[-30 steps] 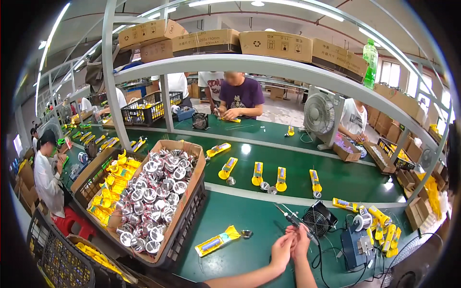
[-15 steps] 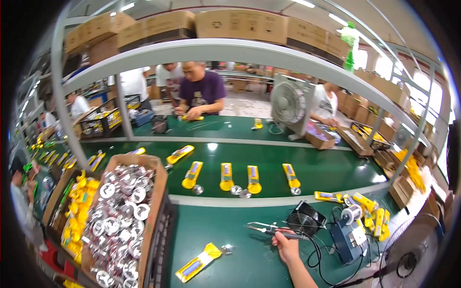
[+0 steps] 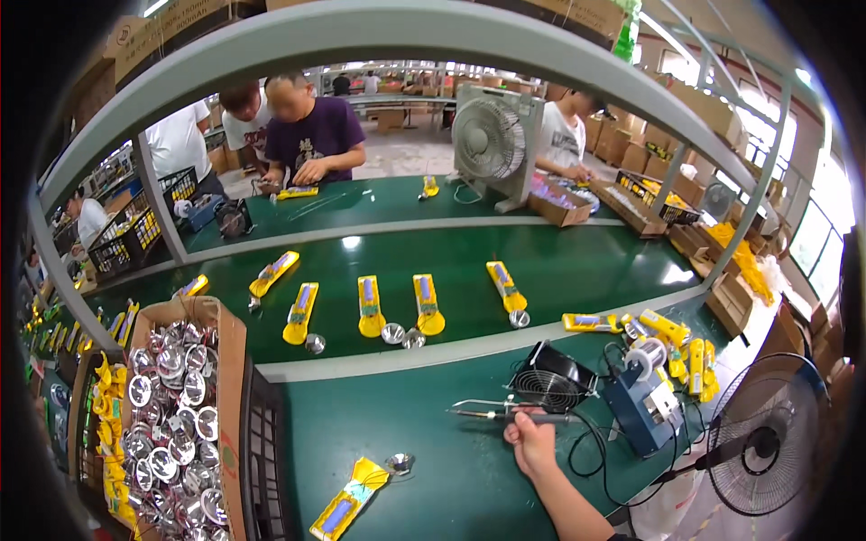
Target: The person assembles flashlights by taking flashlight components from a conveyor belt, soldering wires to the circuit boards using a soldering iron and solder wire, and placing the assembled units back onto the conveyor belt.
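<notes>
My right hand [image 3: 532, 444] is closed around the handle of a soldering iron [image 3: 547, 417], with a thin metal guide along it. Its tip points left above the green bench, apart from any workpiece. Down and left of the tip lies an open yellow flashlight housing [image 3: 365, 480] holding a purple battery cell [image 3: 336, 515]. A shiny reflector cup [image 3: 400, 463] sits against the housing's upper end. My left hand is not in view.
At left, a cardboard box [image 3: 233, 397] is heaped with reflectors. A small black fan [image 3: 552, 379], blue soldering station [image 3: 639, 410] and yellow housings [image 3: 696, 365] sit at right. Several housings lie on the green belt [image 3: 595, 261]; co-workers sit beyond. A floor fan [image 3: 762, 442] stands at right.
The view has swung right and tilted down, so the scene shifts left. My right hand keeps its hold on the soldering iron, and more of the forearm shows.
</notes>
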The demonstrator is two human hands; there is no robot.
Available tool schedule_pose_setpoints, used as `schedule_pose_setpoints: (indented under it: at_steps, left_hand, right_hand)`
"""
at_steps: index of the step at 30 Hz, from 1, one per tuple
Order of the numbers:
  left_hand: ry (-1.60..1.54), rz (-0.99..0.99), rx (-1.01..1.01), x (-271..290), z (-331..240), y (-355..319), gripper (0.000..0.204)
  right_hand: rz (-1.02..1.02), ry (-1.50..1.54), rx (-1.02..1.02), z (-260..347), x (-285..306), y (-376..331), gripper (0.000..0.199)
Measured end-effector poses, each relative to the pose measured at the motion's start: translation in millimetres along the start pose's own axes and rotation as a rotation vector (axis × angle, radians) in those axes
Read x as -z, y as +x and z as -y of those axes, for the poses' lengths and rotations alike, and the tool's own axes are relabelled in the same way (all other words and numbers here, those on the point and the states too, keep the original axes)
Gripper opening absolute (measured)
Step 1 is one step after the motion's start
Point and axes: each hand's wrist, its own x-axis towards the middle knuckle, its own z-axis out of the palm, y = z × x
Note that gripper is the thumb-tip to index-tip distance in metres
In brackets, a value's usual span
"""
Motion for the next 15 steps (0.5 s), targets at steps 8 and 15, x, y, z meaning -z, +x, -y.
schedule_pose_setpoints:
  at_steps: [8,15]
  left_hand:
    - [0.003,0.024,0.040,-0.5,-1.3,-4.0,0.018]
    - [0.007,0.050,0.066,-3.5,0.9,-5.6,0.019]
  right_hand:
    - [0.046,0.016,0.014,4.5,-2.3,-0.3,0.014]
    - [0.076,0.022,-0.007,6.0,-1.4,-0.5,0.015]
